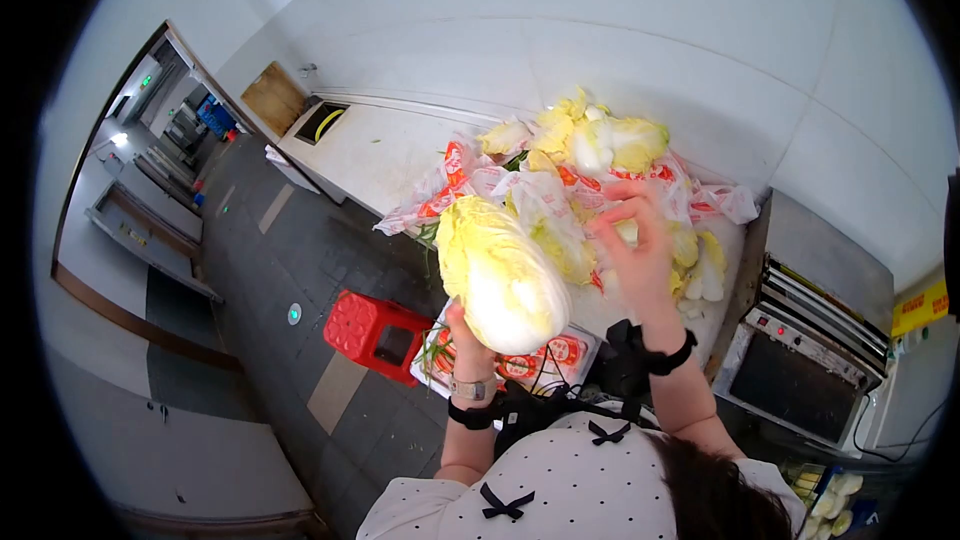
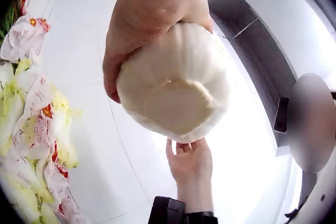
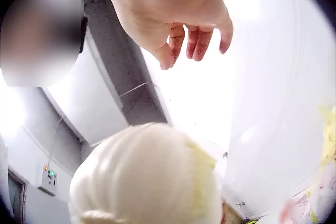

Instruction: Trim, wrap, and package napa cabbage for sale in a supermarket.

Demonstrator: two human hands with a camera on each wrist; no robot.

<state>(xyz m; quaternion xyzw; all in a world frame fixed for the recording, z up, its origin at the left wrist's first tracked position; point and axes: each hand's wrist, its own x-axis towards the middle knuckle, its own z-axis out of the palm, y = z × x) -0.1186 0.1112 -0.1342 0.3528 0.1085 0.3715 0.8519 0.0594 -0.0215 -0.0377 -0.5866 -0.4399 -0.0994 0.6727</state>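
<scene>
Cabbage in left hand, right hand apart

Left to right, head view. Open doorway [image 1: 130,190] at far left; red stool [image 1: 362,330] on the dark floor beside the counter [image 1: 390,155]. Left hand [image 1: 472,348]: fingers and thumb curled round the stem end of a cabbage [image 1: 505,275]. Cabbage is held up in front of the person's chest, nearer the camera than the counter; yellow leafy end points up and left, white end toward the right. Left wrist view: pale, round stem base faces the camera. Behind it on the counter, printed plastic bags [image 1: 545,200] with loose cabbage leaves [image 1: 625,145] on and among them. Right hand [image 1: 640,245]: raised, fingers loosely bent and spaced, apart from the cabbage; slightly blurred. Metal appliance [image 1: 830,250] at right, beside the counter.
</scene>
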